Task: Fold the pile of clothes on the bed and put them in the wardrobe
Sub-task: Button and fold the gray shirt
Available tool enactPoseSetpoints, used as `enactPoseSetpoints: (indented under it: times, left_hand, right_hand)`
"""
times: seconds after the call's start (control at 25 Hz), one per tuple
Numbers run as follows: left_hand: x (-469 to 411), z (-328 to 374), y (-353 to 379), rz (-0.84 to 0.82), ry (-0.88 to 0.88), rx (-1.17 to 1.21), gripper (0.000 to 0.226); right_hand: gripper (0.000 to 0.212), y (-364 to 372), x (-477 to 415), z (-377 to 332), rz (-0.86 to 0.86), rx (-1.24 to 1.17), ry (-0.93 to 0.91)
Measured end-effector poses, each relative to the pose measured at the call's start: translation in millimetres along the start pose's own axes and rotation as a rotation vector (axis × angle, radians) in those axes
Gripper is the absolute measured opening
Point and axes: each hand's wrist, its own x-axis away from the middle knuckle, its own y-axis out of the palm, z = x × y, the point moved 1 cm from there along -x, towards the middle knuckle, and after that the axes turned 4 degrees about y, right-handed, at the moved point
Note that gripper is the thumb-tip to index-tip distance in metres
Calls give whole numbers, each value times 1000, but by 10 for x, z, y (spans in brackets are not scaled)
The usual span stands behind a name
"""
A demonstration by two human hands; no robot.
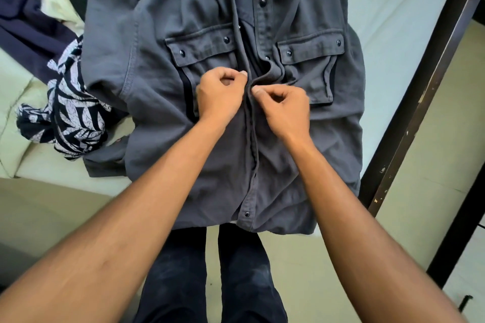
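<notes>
A grey button-up shirt (168, 42) with two flapped chest pockets lies face up on the bed, its hem hanging over the near edge. My left hand (219, 94) pinches the left side of the front placket just below the pockets. My right hand (283, 107) pinches the right side of the placket, close beside the left hand. Above my hands the placket gapes open; below them it lies closed down to a snap near the hem.
A black-and-white patterned garment (70, 113) lies crumpled left of the shirt, with a dark navy garment (29, 31) behind it. The pale mattress (399, 8) shows at the right. A dark bed-frame post (425, 92) slants down the right side. My legs stand below the bed edge.
</notes>
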Motion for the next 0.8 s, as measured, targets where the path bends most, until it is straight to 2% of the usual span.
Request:
enactPoseSetpoints:
  times: [0.12, 0.16, 0.24, 0.32, 0.4, 0.48, 0.56, 0.72, 0.8]
  left_hand:
    - [-206, 225, -158, 109, 192, -162, 20]
    - [-285, 311, -199, 119, 251, -221, 25]
    - [-431, 418, -213, 111, 312, -305, 37]
    - [-523, 475, -152, 94, 313, -383, 37]
    - [-590, 516, -69, 106, 312, -442, 30]
    - [-646, 560, -14, 110, 339, -500, 32]
    - [-711, 551, -2, 92, 350, -491, 31]
    - [-672, 502, -76, 34, 340, -286, 40]
    - [-589, 514, -126, 27, 352, -250, 40]
  right_hand:
    - [12, -198, -164, -354, 290, 1, -136]
    - [14, -213, -274, -476, 328, 73, -177]
    - [19, -160, -524, -632, 211, 385, -186]
    - [27, -59, -665, -616, 64, 700, -136]
    - [21, -26, -689, -528, 45, 779, -139]
    - [12, -51, -678, -432, 67, 745, -162]
    - [17, -100, -691, -379, 52, 654, -169]
    - [18, -335, -730, -304, -76, 111, 3]
    - [14, -445, -671, -279, -22, -82, 50]
